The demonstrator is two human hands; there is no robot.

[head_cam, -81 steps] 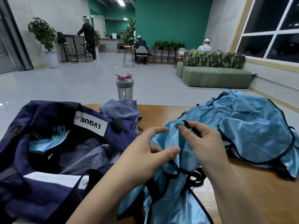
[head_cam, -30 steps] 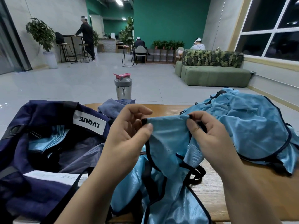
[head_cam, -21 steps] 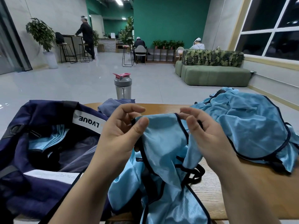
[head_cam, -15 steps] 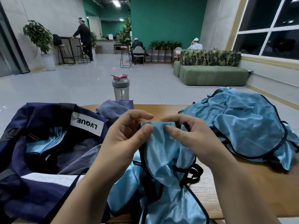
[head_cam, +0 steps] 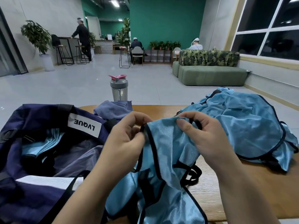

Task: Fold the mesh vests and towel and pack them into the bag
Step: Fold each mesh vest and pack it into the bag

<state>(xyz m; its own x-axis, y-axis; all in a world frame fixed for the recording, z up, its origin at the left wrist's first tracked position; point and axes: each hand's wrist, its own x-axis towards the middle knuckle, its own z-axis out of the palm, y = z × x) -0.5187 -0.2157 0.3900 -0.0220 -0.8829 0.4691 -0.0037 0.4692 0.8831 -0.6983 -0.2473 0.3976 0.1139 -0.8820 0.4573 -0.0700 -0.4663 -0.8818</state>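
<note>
A light-blue mesh vest (head_cam: 168, 152) with black trim hangs in front of me over the table's near edge. My left hand (head_cam: 127, 139) pinches its black-edged corner, and my right hand (head_cam: 202, 135) grips the top edge a short way to the right. The navy bag (head_cam: 40, 167) lies open at the left, with a folded blue vest (head_cam: 42, 143) inside. A grey-blue towel (head_cam: 113, 109) is bunched behind the bag. More blue vests (head_cam: 246, 126) lie heaped at the right.
A grey shaker bottle (head_cam: 119, 88) with a pink lid stands at the far edge of the wooden table (head_cam: 267, 191). Beyond are a tiled floor, a green sofa (head_cam: 210, 73), stools and three people far off.
My hands have kept regripping the vest's top edge, spreading it, bunching it, then pulling it a little wider again. The bag, towel and heap have not moved.
</note>
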